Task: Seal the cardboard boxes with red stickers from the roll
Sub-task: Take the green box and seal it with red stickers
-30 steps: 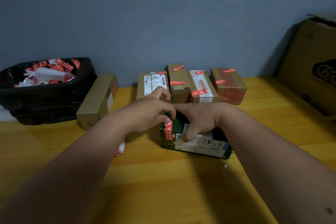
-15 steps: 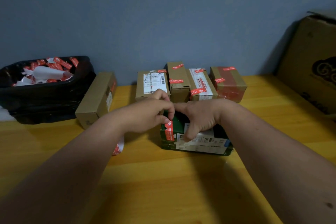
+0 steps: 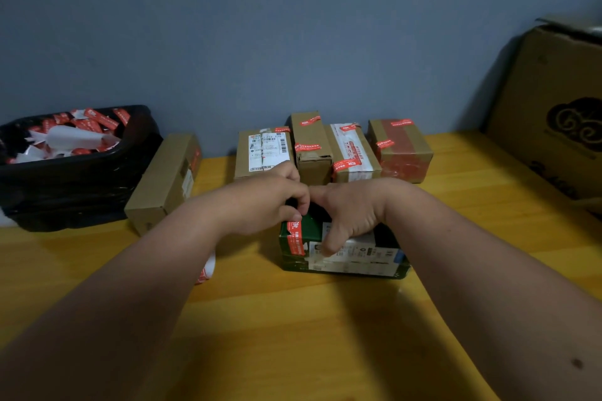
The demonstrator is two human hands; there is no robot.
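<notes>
Both hands [image 3: 270, 202] [image 3: 350, 215] stay on the green box [image 3: 342, 257], left grip pinching its sticker [image 3: 295, 238] flat, right clasping; sealing nearly done.

Hands: two, the left hand [image 3: 260, 202] and the right hand [image 3: 350, 215]
Green box [image 3: 342, 251]: one
Brown boxes in the back row [image 3: 311, 146]: four
Long brown box [image 3: 164, 179] on the left: one
Large carton [image 3: 553, 107]: one
Black bin [image 3: 75, 179]: one
Sticker roll [image 3: 206, 270]: one, mostly hidden
</notes>
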